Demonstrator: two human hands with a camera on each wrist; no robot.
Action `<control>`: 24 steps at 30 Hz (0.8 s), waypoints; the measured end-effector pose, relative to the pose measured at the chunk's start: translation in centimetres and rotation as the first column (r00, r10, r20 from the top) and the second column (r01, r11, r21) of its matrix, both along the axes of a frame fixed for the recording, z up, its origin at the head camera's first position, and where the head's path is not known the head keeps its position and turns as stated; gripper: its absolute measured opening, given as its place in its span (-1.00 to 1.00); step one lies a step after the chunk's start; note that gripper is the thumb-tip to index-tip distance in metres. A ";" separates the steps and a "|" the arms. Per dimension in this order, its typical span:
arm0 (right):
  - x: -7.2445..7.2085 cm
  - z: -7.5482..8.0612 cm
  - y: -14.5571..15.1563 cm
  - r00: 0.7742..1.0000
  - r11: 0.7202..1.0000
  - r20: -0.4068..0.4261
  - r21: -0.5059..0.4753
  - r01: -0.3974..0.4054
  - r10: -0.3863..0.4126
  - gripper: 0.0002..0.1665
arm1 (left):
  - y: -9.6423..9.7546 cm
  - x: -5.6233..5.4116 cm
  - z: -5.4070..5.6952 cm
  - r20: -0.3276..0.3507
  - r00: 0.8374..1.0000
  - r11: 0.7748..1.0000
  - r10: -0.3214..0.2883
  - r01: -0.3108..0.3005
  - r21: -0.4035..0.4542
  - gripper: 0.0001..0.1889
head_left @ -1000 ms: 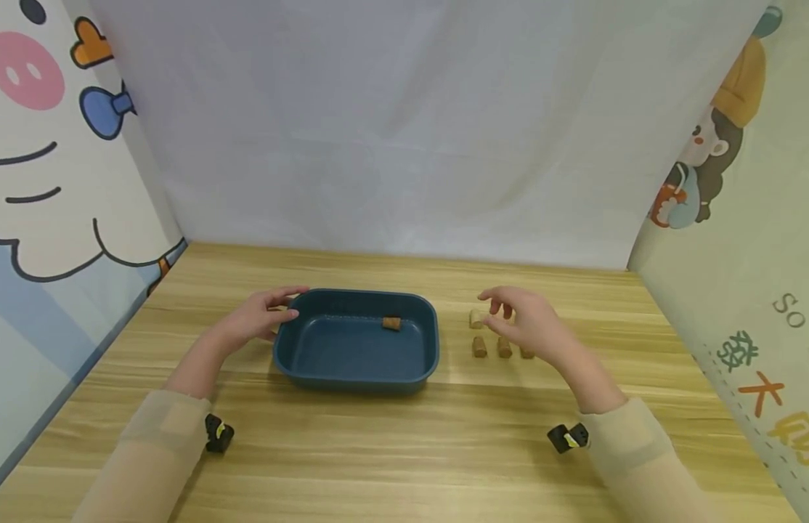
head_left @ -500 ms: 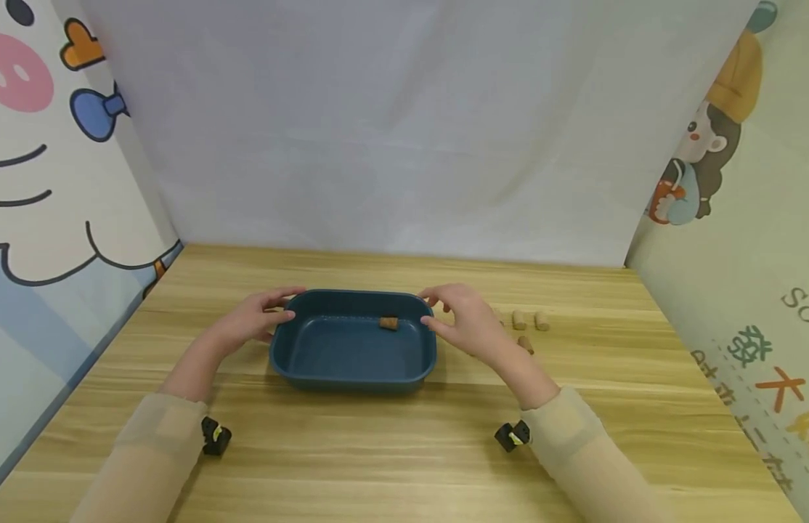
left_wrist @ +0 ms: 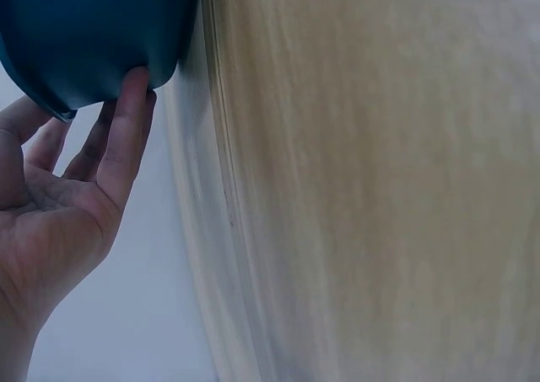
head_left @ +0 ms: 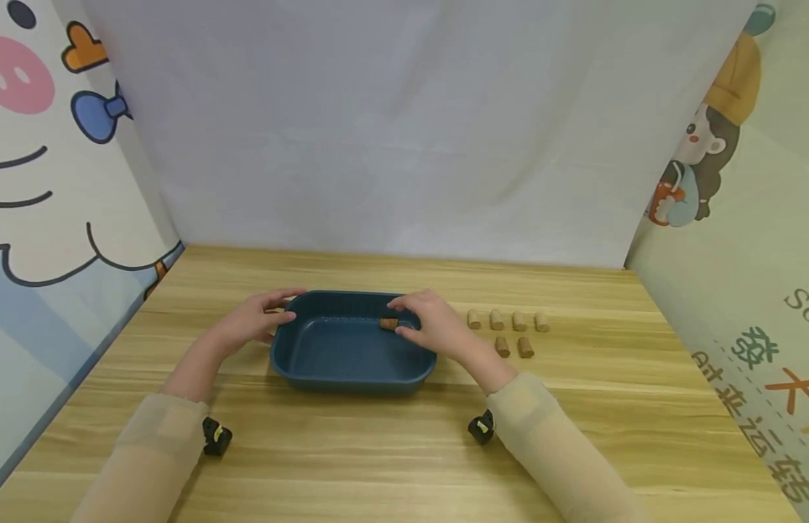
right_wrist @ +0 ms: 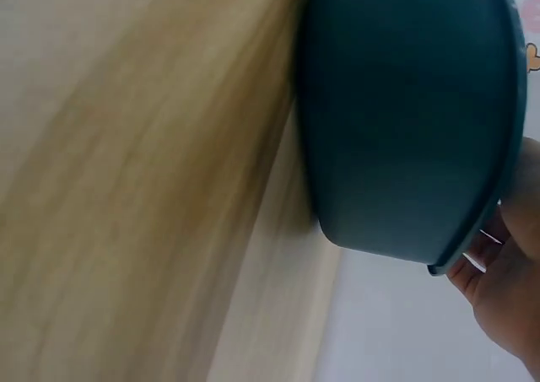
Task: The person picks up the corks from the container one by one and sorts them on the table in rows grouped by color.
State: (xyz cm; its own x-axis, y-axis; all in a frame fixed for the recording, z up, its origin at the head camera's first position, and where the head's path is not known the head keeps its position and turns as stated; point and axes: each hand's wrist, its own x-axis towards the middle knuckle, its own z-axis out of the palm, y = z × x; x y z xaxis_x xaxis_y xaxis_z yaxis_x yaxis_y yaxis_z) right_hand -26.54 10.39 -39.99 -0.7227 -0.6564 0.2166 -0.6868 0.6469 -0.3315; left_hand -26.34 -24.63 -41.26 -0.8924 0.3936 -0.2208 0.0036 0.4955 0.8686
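A dark blue rectangular basin [head_left: 348,385] sits on the wooden table. My left hand [head_left: 250,319] rests at its left end, thumb at the rim; in the left wrist view, nearly straight fingers [left_wrist: 129,129] touch its outer wall. One brown cork [head_left: 388,324] lies inside the basin toward the far right. My right hand [head_left: 433,323] is over the basin's right end, thumb and index finger spread apart close beside that cork. In the right wrist view, the basin wall partly hides the fingers of the right hand [right_wrist: 510,277].
Right of the basin, several pale corks [head_left: 497,319] form a back row. Two browner corks [head_left: 525,347] show in front of them, near the right forearm. A white cloth [head_left: 404,145] hangs behind the table [head_left: 378,465], with printed panels at both sides.
My right hand has moved left from above the corks, past the basin's right rim, to the cork inside. The cork rows are uncovered again. My left hand has stayed at the basin.
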 end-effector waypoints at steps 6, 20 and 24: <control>-0.8 -0.4 -1.1 0.996 0.997 0.088 0.074 0.008 -0.014 -0.49 | 0.1 0.0 0.1 0.002 1.000 1.000 -0.003 0.003 -0.005 -0.42; -1.1 -0.3 -2.9 0.996 0.949 0.046 0.310 0.062 -0.080 -0.50 | 0.0 -0.2 -0.2 -0.001 1.000 1.000 -0.002 0.002 0.000 -0.44; -1.0 -0.2 -3.2 0.993 0.936 0.052 0.341 0.083 -0.107 -0.49 | -0.1 -0.1 -0.2 -0.001 1.000 1.000 -0.005 0.005 0.005 -0.44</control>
State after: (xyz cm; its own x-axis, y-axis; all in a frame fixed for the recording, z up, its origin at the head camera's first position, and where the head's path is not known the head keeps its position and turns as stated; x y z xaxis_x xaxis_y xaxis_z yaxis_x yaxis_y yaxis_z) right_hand -27.54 7.15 -40.15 -0.7902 -0.6100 -0.0582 -0.6004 0.7898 -0.1259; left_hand -26.45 -24.69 -41.50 -0.8906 0.3989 -0.2184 0.0064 0.4913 0.8710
